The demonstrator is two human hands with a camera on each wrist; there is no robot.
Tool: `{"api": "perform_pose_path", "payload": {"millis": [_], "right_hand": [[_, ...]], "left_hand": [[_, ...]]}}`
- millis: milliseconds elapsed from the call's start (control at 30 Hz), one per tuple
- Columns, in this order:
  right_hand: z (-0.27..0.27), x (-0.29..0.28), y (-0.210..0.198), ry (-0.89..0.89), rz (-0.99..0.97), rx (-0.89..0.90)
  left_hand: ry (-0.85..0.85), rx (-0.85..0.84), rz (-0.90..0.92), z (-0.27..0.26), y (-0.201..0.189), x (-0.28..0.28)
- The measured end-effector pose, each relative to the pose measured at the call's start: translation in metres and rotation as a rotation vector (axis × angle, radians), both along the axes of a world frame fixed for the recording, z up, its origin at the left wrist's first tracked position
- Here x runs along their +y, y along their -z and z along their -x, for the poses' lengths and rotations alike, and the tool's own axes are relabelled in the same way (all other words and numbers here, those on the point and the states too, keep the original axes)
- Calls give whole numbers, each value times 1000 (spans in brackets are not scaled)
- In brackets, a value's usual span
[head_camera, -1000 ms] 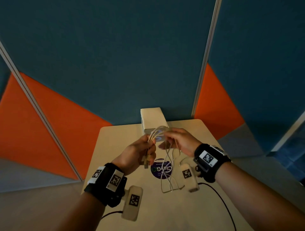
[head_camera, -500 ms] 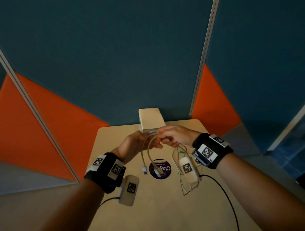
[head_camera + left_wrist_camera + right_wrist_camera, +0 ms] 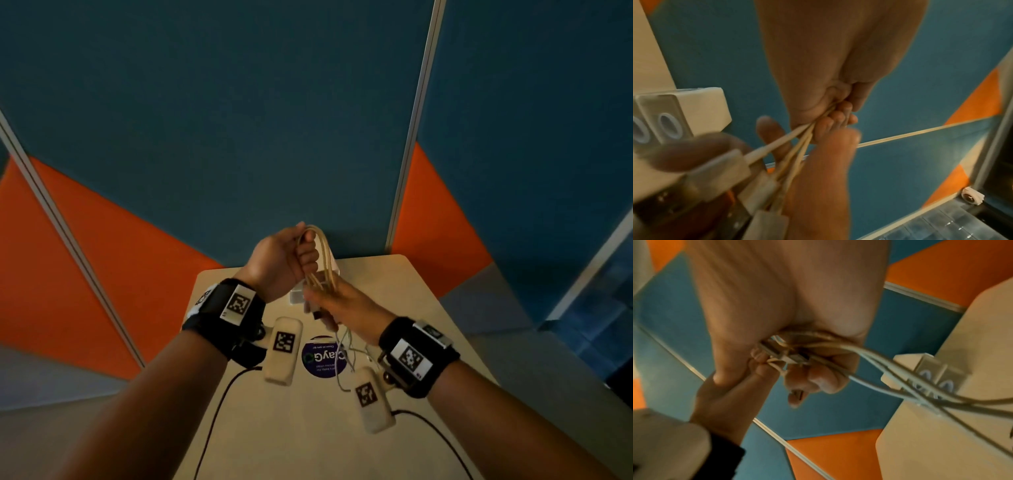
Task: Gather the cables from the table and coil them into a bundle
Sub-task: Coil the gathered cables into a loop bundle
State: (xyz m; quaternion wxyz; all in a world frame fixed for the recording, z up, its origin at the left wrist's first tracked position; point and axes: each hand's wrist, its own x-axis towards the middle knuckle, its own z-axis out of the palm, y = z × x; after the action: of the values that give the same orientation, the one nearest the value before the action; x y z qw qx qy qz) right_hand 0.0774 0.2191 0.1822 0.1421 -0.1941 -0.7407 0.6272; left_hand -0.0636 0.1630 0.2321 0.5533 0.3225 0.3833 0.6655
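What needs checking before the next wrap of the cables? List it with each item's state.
1. Left hand grips the looped top of the cables: ok.
2. Right hand holds the strands lower down, near the connectors: ok.
3. All connector ends gathered inside the grip: cannot tell; the wrist views are blurred.
4. Loose tails taken up: not ok; thin strands hang below the right hand toward the table.
5. Tails clear of the white socket box: cannot tell; strands cross in front of it in the right wrist view.
6. Bundle lifted off the table: ok for the held part.
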Motion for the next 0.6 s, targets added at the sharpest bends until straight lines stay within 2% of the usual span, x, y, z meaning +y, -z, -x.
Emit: {"api": "perform_pose_path", "payload": {"millis": [67,200,300,400,467,600], "right_hand": [[1,-7,7,-27,18,4],[1,-12,9,43,112,9],[2,-11,1,50,146,65],[6,-14,-8,17,156,81],[9,-18,-9,27,157,64],[8,-20,-8,0,273,120]], "left_hand": [[5,-20,-6,0,9,-1],[-63,-1,-18,-3,17,-6],[-113,238,29,-10,19,-12],[86,494,93,-16,23,-18],[158,484,84,-16,22,-19],[152,385,38,-10,17,-14]]}}
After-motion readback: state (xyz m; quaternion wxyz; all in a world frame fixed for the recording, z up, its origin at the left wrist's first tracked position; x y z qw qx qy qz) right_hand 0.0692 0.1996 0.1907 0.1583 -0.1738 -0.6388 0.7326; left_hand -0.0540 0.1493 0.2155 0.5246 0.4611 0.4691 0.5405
